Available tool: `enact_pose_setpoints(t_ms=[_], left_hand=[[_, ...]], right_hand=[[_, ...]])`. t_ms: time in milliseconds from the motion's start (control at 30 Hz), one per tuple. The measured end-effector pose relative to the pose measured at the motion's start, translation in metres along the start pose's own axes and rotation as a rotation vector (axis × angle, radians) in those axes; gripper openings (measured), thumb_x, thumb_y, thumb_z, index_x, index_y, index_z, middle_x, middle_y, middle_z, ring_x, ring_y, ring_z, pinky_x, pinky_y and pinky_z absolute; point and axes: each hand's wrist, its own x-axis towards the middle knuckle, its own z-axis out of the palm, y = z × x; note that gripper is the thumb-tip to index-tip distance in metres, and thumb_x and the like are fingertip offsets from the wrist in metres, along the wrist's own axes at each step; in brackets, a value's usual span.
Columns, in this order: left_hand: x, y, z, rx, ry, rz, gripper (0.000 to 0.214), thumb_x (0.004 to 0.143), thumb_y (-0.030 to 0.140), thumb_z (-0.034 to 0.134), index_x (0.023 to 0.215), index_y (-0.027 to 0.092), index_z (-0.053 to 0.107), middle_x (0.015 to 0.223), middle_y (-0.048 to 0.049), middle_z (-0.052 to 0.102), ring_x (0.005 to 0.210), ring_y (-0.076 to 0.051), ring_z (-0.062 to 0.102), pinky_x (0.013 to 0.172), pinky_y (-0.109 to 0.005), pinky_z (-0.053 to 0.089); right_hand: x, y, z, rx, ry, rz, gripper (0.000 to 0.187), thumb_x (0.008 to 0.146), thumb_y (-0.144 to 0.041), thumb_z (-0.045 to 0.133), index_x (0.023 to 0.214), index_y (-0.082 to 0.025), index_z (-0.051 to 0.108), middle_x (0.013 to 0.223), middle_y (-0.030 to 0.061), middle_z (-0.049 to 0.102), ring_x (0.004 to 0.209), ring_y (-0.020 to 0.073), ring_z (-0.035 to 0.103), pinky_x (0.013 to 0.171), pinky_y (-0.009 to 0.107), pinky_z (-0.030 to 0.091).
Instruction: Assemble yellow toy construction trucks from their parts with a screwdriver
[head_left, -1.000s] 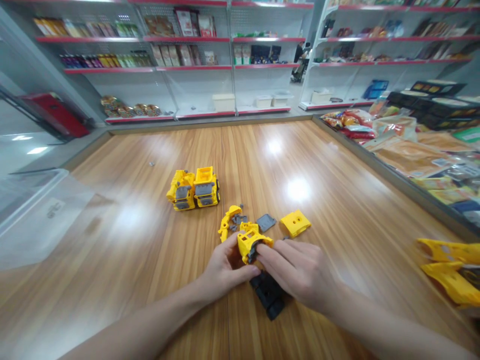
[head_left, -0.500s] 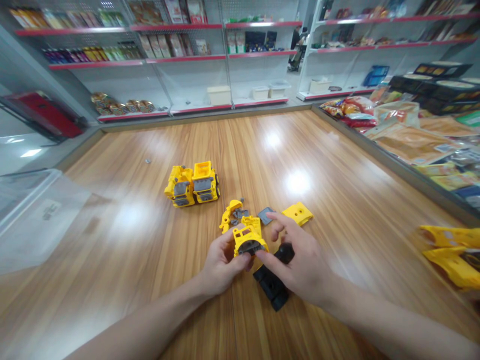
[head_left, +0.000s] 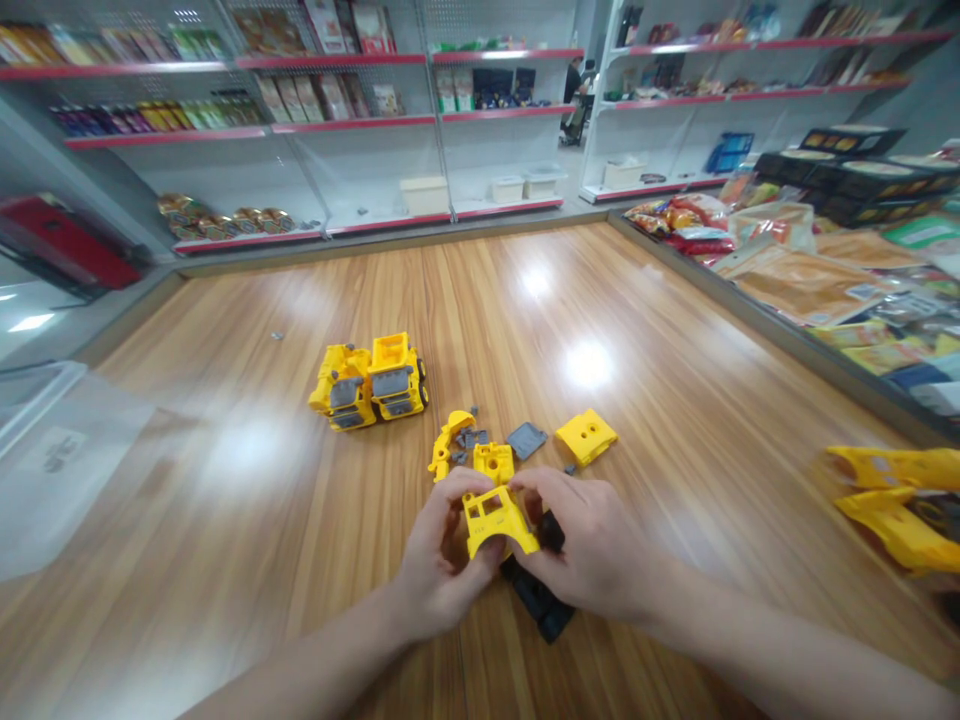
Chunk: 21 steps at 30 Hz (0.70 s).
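Observation:
A yellow toy truck cab shell (head_left: 501, 522) with window openings and an arched cut-out is held between both hands. My left hand (head_left: 446, 555) grips its left side, thumb near the arch. My right hand (head_left: 589, 535) pinches its right side with thumb and fingers. Below the right hand lies a black toy chassis (head_left: 546, 608), partly covered by it. Just beyond the shell sits a yellow block-like piece (head_left: 493, 462). Near it are a curved yellow arm piece (head_left: 448, 445), small grey parts (head_left: 471, 438), a grey panel (head_left: 527, 440) and a yellow plate with two holes (head_left: 587, 437).
A yellow toy excavator (head_left: 345, 392) and a yellow dump truck (head_left: 396, 375) stand side by side on the wooden table (head_left: 337, 560). A clear plastic box (head_left: 67, 470) is at left, larger yellow toy parts (head_left: 900, 505) at right. Packaged goods (head_left: 817, 270) lie beyond the right edge.
My right hand's raised fingers have closed onto the cab shell. The shell is turned, and the dark part seen in its arch no longer shows. The view has shifted slightly.

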Motion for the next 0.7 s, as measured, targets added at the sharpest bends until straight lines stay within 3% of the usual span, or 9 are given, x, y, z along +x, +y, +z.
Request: enact_pose_setpoints(t_ms=[133, 233, 367, 433, 500, 600, 700], left_hand=[[-0.005, -0.007, -0.002, 0.094, 0.013, 0.065, 0.046, 0.076, 0.01, 0.066, 0.118, 0.022, 0.05, 0.11, -0.011, 0.056, 0.103, -0.026, 0.056, 0.09, -0.038, 0.046], [-0.006, -0.008, -0.001, 0.076, 0.023, 0.075, 0.04, 0.074, 0.008, 0.067, 0.107, 0.022, 0.048, 0.112, -0.0108, 0.055, 0.103, -0.025, 0.056, 0.086, -0.036, 0.048], [-0.004, -0.007, 0.001, 0.009, 0.058, 0.026, 0.034, 0.078, 0.01, 0.066, 0.101, 0.023, 0.044, 0.119, -0.0115, 0.055, 0.111, -0.026, 0.056, 0.091, -0.039, 0.048], [-0.001, -0.006, 0.001, -0.057, 0.073, -0.017, 0.032, 0.081, 0.013, 0.066, 0.1, 0.023, 0.043, 0.121, -0.012, 0.056, 0.114, -0.027, 0.057, 0.094, -0.042, 0.047], [0.002, -0.005, 0.001, -0.116, 0.095, -0.04, 0.032, 0.082, 0.014, 0.067, 0.1, 0.023, 0.042, 0.121, -0.0117, 0.059, 0.115, -0.028, 0.059, 0.097, -0.045, 0.047], [0.006, -0.003, 0.003, -0.183, 0.129, -0.043, 0.033, 0.083, 0.015, 0.069, 0.1, 0.023, 0.042, 0.118, -0.0104, 0.063, 0.114, -0.029, 0.063, 0.096, -0.046, 0.049], [0.008, 0.0, 0.009, -0.193, 0.256, -0.142, 0.034, 0.082, 0.019, 0.071, 0.106, 0.022, 0.047, 0.113, -0.0105, 0.069, 0.108, -0.028, 0.067, 0.09, -0.04, 0.053]], right_hand=[[0.002, 0.0, -0.001, -0.04, 0.031, -0.074, 0.031, 0.081, -0.018, 0.057, 0.112, -0.017, 0.054, 0.093, 0.0049, 0.067, 0.076, 0.0191, 0.065, 0.062, 0.029, 0.047], [0.004, -0.003, -0.007, -0.044, -0.023, -0.131, 0.042, 0.08, -0.02, 0.059, 0.122, -0.017, 0.052, 0.098, 0.0062, 0.066, 0.083, 0.0206, 0.064, 0.064, 0.03, 0.048], [0.008, -0.004, -0.027, 0.01, -0.12, -0.207, 0.053, 0.081, -0.026, 0.059, 0.132, -0.017, 0.048, 0.112, 0.0096, 0.063, 0.094, 0.0225, 0.063, 0.072, 0.032, 0.05], [0.01, 0.0, -0.037, 0.068, -0.093, -0.236, 0.05, 0.084, -0.032, 0.058, 0.131, -0.017, 0.05, 0.11, 0.0098, 0.064, 0.093, 0.0224, 0.063, 0.074, 0.033, 0.051], [0.012, 0.008, -0.044, 0.078, 0.003, -0.205, 0.04, 0.088, -0.034, 0.057, 0.124, -0.017, 0.055, 0.098, 0.0079, 0.066, 0.087, 0.0206, 0.063, 0.074, 0.032, 0.05], [0.011, 0.025, -0.046, -0.077, 0.132, -0.03, 0.017, 0.092, -0.027, 0.055, 0.104, -0.018, 0.063, 0.082, 0.0032, 0.066, 0.075, 0.0166, 0.063, 0.069, 0.029, 0.047], [0.01, 0.042, -0.042, -0.305, 0.053, 0.114, 0.012, 0.093, -0.023, 0.054, 0.093, -0.019, 0.065, 0.084, 0.0028, 0.069, 0.072, 0.0159, 0.063, 0.065, 0.028, 0.043]])
